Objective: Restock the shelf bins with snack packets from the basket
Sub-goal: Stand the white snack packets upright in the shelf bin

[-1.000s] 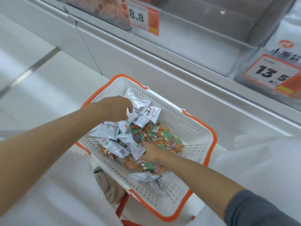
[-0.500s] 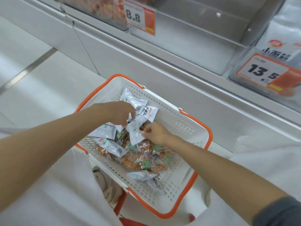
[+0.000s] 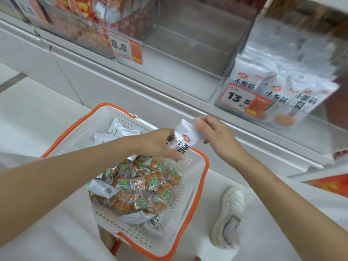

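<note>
Left hand [image 3: 160, 144] and right hand [image 3: 216, 136] both grasp one packet [image 3: 185, 137], the left low, the right pinching its top. Up above, the bin [image 3: 301, 117] tagged 13.5 holds matching bags [image 3: 278, 91]. The white, orange-rimmed basket [image 3: 190, 187] carries orange-and-green packs [image 3: 143, 185]. The packet is white with black lettering and a red logo, over the basket's far rim.

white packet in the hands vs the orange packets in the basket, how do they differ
The white packet is opaque with black characters; the orange packets are clear with green labels. The white packet is held by the left hand and right hand over the basket rim; the orange packets lie piled inside. Both are small snack packs.
</note>
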### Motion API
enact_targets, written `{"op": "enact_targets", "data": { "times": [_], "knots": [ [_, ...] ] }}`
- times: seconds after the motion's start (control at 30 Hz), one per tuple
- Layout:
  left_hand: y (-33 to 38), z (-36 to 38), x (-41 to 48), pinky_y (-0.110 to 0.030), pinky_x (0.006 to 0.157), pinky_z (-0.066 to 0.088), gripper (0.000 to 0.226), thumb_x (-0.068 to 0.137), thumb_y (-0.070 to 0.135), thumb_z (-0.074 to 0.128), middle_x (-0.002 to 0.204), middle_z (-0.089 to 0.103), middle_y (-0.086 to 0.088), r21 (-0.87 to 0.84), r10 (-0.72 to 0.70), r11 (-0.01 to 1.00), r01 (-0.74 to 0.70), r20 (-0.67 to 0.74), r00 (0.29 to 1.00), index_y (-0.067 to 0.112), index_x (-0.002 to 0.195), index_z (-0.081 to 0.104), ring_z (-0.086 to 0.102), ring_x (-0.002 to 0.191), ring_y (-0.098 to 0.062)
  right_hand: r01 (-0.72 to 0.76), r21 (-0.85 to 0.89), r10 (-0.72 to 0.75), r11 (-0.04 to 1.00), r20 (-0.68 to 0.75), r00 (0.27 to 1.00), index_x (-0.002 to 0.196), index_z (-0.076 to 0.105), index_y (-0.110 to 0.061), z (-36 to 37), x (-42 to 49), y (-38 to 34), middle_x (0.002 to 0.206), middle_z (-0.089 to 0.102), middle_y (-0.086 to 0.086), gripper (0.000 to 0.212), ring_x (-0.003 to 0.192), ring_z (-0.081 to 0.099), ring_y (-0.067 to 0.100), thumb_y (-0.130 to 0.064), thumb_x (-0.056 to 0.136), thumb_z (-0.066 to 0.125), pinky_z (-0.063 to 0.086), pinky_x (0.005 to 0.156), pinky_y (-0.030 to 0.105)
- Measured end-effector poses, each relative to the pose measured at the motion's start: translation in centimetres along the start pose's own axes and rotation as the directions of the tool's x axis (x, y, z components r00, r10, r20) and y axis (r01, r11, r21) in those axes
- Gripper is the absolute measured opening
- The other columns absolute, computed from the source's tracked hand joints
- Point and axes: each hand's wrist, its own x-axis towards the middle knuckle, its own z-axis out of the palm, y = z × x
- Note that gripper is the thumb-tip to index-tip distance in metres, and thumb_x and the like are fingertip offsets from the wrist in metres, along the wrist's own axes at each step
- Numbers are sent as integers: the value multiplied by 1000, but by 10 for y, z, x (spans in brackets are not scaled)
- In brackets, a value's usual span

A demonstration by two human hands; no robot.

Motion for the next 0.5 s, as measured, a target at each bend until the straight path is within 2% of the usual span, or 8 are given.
{"op": "enact_targets", "data": {
  "times": [0.07, 0.13, 0.2, 0.27, 0.33, 0.4, 0.5],
  "knots": [
    [13, 10, 7, -25, 85, 53, 42, 77, 31, 80, 105, 71, 2, -92, 33, 995, -27, 58, 998, 16, 112, 63, 68, 96, -10, 138, -95, -145, 986, -61, 988, 85, 69, -17, -7, -3, -1, 75, 67, -4, 21, 65, 57, 3, -30, 97, 57, 47, 64, 25],
    [24, 20, 12, -24, 79, 55, 39, 83, 20, 75, 103, 70, -10, -199, 45, 980, -29, 77, 996, 1, 113, 60, 71, 92, -17, 202, -179, -228, 963, -140, 964, 71, 67, -18, -12, -3, 2, 66, 63, -4, 27, 60, 53, 4, -28, 95, 61, 41, 60, 25],
    [33, 26, 18, -26, 75, 57, 30, 86, 17, 70, 96, 69, -15, -258, 51, 966, -26, 91, 995, -3, 106, 60, 72, 83, -18, 272, -308, -346, 912, -217, 913, 69, 65, -13, -22, 0, 7, 64, 60, -3, 29, 60, 50, 7, -26, 95, 61, 39, 59, 28],
    [39, 27, 24, -28, 72, 59, 17, 87, 19, 70, 95, 72, -11, -276, 48, 961, -30, 62, 997, 9, 100, 66, 73, 79, -18, 338, -439, -478, 832, -260, 839, 74, 67, -7, -39, 3, 9, 68, 63, 2, 28, 62, 51, 10, -25, 94, 61, 40, 61, 30],
    [45, 25, 28, -24, 65, 58, 16, 86, 20, 70, 94, 74, -9, -278, 49, 960, -47, 1, 999, 12, 100, 68, 73, 73, -16, 373, -494, -549, 785, -277, 788, 76, 69, -5, -54, 3, 8, 70, 65, 4, 27, 63, 54, 14, -25, 94, 61, 41, 62, 31],
    [51, 26, 31, -25, 64, 58, 18, 85, 21, 71, 92, 74, -5, -276, 79, 958, -79, -12, 997, 11, 100, 68, 72, 73, -16, 381, -486, -559, 787, -298, 774, 75, 68, -4, -63, 1, 7, 69, 64, 3, 29, 64, 53, 12, -25, 94, 60, 41, 61, 28],
    [60, 29, 33, -14, 53, 47, 5, 84, 21, 72, 66, 69, 12, -250, 130, 957, -144, -71, 989, 20, 83, 67, 64, 57, 0, 372, -423, -524, 826, -336, 783, 73, 67, -6, -72, -3, 6, 64, 58, -8, 27, 62, 51, 4, -23, 94, 62, 37, 59, 17]
  ]
}}
